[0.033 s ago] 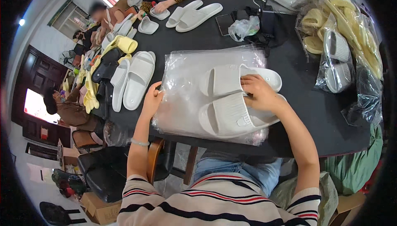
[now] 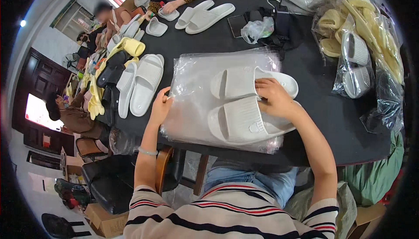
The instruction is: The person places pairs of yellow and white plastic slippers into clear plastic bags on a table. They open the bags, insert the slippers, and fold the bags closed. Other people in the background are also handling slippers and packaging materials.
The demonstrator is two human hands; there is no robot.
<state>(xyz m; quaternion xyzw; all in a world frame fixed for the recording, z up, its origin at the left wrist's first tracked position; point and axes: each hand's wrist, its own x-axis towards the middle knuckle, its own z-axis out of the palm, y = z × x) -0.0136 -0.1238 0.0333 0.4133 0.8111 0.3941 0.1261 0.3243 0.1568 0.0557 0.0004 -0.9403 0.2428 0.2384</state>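
A pair of white slide slippers (image 2: 238,112) lies side by side on a stack of clear plastic bags (image 2: 187,108), toes pointing left. My right hand (image 2: 276,97) is closed on the pair at its heel side, fingers reaching to the strap openings; some fingertips are hidden there. At the left edge of the stack, my left hand (image 2: 161,105) pinches the plastic between thumb and fingers. Another white pair (image 2: 146,84) lies just beyond my left hand, one slipper partly on its side.
Yellow and black slippers (image 2: 117,68) crowd the table's left side. More white slippers (image 2: 205,18), a phone (image 2: 237,25) and a black device with cables (image 2: 282,20) lie at the back. Bagged slippers (image 2: 358,46) fill the right. Several people sit around the table's far and left sides.
The slippers under my right hand have shifted very slightly left over the plastic. My left hand stays at the edge of the stack.
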